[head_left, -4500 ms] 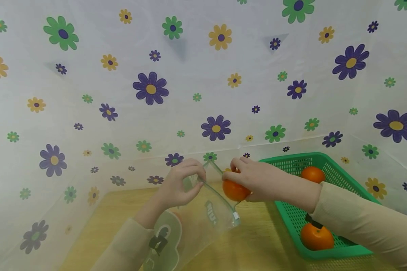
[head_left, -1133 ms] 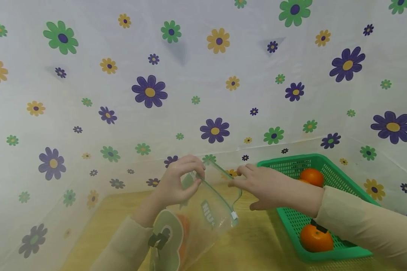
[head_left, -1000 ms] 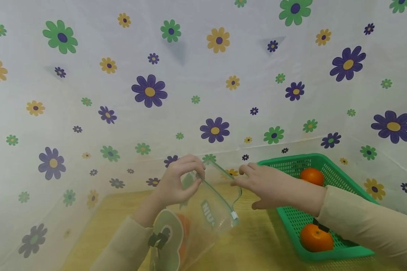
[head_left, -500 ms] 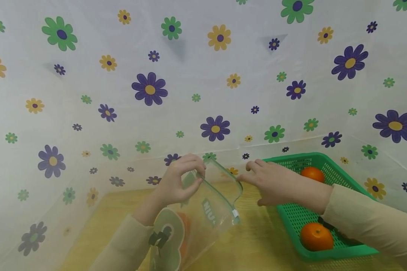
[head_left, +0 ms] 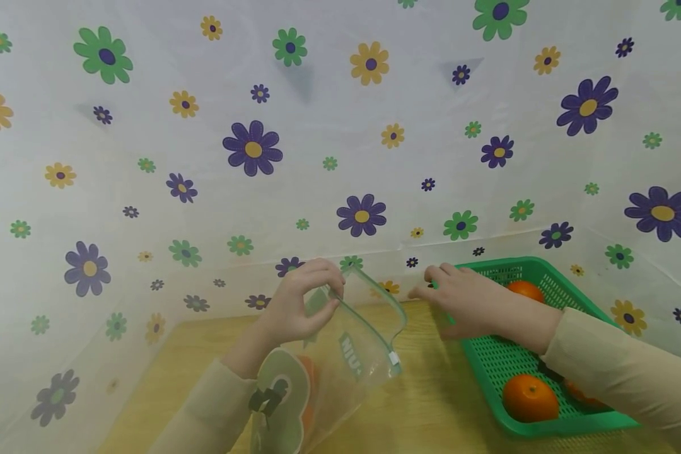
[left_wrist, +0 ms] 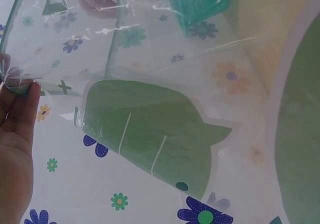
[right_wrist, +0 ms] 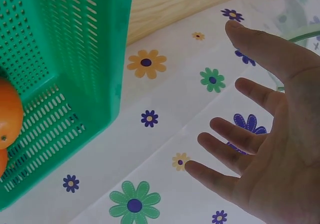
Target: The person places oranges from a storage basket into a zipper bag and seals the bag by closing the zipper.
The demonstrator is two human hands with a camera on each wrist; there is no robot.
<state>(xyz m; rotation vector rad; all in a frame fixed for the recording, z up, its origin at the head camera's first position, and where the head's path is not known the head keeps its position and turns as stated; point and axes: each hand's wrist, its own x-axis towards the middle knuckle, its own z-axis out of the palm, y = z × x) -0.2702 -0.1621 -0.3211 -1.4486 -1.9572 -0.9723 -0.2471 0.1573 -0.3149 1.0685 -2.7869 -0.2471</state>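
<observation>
My left hand pinches the top edge of a clear zip bag, whose mouth gapes toward the right. The bag has green printing and a white slider on its edge. Behind the print, an orange shows partly in the bag. In the left wrist view, the left fingers hold the bag's rim. My right hand is over the left rim of a green basket, fingers spread and holding nothing. The right wrist view shows its palm bare. Inside the basket lies an orange, with others partly hidden by the right arm.
A pale wooden tabletop lies under the bag and basket. A white flower-patterned sheet rises behind and at both sides. Bare wood lies between the bag and the basket.
Earlier the right hand held an orange at the bag's mouth; it has let go, and an orange shows in the bag. The right hand has moved right to the basket. Left hand stays.
</observation>
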